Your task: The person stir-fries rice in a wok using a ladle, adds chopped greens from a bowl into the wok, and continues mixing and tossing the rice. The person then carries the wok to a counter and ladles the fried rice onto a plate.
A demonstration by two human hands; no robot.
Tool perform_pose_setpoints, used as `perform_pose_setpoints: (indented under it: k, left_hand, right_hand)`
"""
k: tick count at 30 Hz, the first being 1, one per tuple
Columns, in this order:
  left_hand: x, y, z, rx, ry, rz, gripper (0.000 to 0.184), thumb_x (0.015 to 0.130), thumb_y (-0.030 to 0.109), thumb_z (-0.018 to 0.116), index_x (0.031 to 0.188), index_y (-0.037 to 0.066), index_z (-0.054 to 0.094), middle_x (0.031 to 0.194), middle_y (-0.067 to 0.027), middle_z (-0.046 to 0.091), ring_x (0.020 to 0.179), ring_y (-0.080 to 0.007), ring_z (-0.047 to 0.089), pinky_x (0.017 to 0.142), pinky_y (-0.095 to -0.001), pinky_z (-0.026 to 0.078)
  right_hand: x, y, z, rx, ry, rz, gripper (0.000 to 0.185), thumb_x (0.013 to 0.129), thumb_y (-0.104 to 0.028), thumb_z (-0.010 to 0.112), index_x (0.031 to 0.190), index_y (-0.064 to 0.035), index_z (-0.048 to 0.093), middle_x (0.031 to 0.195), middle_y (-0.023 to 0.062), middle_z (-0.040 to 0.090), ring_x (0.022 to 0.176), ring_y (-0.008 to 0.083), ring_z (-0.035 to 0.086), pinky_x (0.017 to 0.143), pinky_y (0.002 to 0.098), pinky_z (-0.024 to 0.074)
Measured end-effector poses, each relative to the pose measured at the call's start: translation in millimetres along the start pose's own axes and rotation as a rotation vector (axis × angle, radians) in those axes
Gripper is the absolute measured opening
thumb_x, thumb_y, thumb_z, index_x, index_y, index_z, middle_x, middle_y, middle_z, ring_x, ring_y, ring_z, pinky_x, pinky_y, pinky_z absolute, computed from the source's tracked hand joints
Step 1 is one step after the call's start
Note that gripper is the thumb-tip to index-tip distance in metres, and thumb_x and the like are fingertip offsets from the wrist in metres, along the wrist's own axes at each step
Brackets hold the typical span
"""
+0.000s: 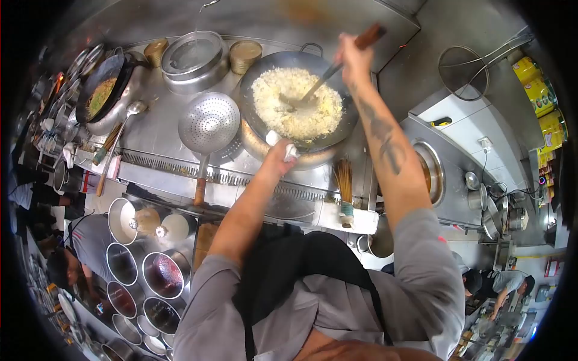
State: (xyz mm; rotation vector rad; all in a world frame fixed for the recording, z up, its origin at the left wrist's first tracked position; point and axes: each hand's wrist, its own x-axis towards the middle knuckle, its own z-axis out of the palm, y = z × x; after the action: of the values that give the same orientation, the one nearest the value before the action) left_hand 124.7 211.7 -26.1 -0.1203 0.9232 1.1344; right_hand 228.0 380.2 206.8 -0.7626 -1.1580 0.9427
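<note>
Steel range (153, 114) bore wok (350, 117), perforated strainer (209, 123) just left. Wooden-handled utensil (325, 79) slanted into rice (271, 96), which lay inside wok. Right hand (355, 60): fingers wrapped closed around utensil's handle. Left hand (278, 161): fingers curled, holding white cloth (291, 154) against wok's near rim.

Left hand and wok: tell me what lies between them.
In the head view, a white cloth lies between the left hand and the wok.
</note>
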Motion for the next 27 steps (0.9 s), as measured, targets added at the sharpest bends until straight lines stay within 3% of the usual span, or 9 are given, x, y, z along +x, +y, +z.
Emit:
perform_pose_setpoints:
  k: [4,8,11,12,16,19,22,25,27]
  left_hand:
    - [-7.9,5.0,8.8,-0.009,0.066,-0.007,0.013,0.086,0.019,0.058,0.096,0.014,0.051,0.074,-0.0037,0.055,0.063,-0.0167,0.054,0.042,-0.0263,0.039]
    - [-2.0,-1.3,3.5,0.020,0.118,-0.036,0.011,0.088,0.020,0.056,0.096,0.015,0.053,0.075,-0.0035,0.056,0.065,-0.0170,0.053,0.044,-0.0288,0.041]
    - [4.1,3.1,4.9,0.025,0.102,-0.002,0.009,0.089,0.021,0.055,0.095,0.015,0.053,0.076,-0.0034,0.056,0.066,-0.0171,0.053,0.044,-0.0284,0.042]
    - [4.4,1.3,3.9,0.014,0.097,0.009,0.009,0.089,0.021,0.055,0.095,0.015,0.054,0.076,-0.0034,0.056,0.066,-0.0171,0.053,0.044,-0.0281,0.042]
    - [-1.6,-4.7,0.9,0.020,0.054,0.005,0.015,0.084,0.019,0.060,0.097,0.012,0.056,0.086,-0.0042,0.055,0.078,-0.0165,0.051,0.054,-0.0285,0.043]
    - [1.5,0.2,-1.2,0.045,0.057,0.004,0.015,0.084,0.019,0.060,0.096,0.012,0.056,0.087,-0.0044,0.056,0.078,-0.0166,0.051,0.052,-0.0279,0.042]
    - [6.5,-1.0,0.8,0.018,0.067,0.005,0.015,0.084,0.020,0.061,0.096,0.011,0.056,0.087,-0.0044,0.056,0.077,-0.0167,0.051,0.050,-0.0276,0.041]
    - [6.3,1.9,4.8,0.032,0.088,0.007,0.014,0.084,0.019,0.059,0.095,0.011,0.055,0.083,-0.0044,0.056,0.072,-0.0167,0.052,0.047,-0.0276,0.040]
    - [3.6,0.8,5.6,0.004,0.083,0.016,0.012,0.086,0.018,0.057,0.094,0.012,0.052,0.076,-0.0046,0.056,0.062,-0.0166,0.053,0.041,-0.0278,0.038]
  right_hand:
    - [2.1,-85.8,32.9,0.170,-0.088,-0.098,0.017,0.086,-0.010,0.063,0.077,-0.0055,0.049,0.057,0.0002,0.046,0.044,0.0102,0.044,0.043,0.0276,0.0369]
    - [3.3,19.1,47.7,-0.212,-0.356,-0.120,0.017,0.088,-0.013,0.062,0.079,-0.0047,0.050,0.054,-0.0013,0.045,0.041,0.0093,0.041,0.041,0.0266,0.0349]
    - [14.5,-39.9,89.4,-0.485,-0.294,-0.167,0.016,0.088,-0.014,0.061,0.079,-0.0045,0.052,0.053,-0.0025,0.045,0.039,0.0088,0.040,0.039,0.0250,0.0323]
    - [28.4,-40.4,84.7,-0.297,-0.354,-0.245,0.017,0.088,-0.012,0.060,0.076,-0.0057,0.052,0.053,-0.0031,0.046,0.037,0.0083,0.038,0.037,0.0237,0.0304]
    - [10.8,22.0,90.0,-0.070,-0.487,0.049,0.022,0.086,-0.011,0.061,0.069,-0.0102,0.048,0.055,-0.0001,0.046,0.045,0.0075,0.042,0.038,0.0245,0.0307]
    - [12.7,-13.9,111.6,-0.132,-0.657,0.179,0.023,0.084,-0.009,0.063,0.069,-0.0103,0.046,0.056,-0.0016,0.045,0.042,0.0089,0.039,0.037,0.0250,0.0294]
    - [-39.2,-44.0,97.3,-0.169,-0.530,0.127,0.021,0.083,-0.011,0.064,0.069,-0.0097,0.048,0.056,-0.0017,0.047,0.042,0.0082,0.041,0.038,0.0242,0.0304]
    - [-2.6,60.1,71.5,-0.338,-0.471,-0.211,0.015,0.084,-0.013,0.064,0.073,-0.0074,0.054,0.059,-0.0004,0.052,0.045,0.0083,0.048,0.041,0.0236,0.0368]
    - [27.2,36.0,75.2,-0.414,-0.317,0.017,0.015,0.085,-0.012,0.062,0.073,-0.0069,0.054,0.059,0.0001,0.051,0.046,0.0096,0.048,0.041,0.0257,0.0383]
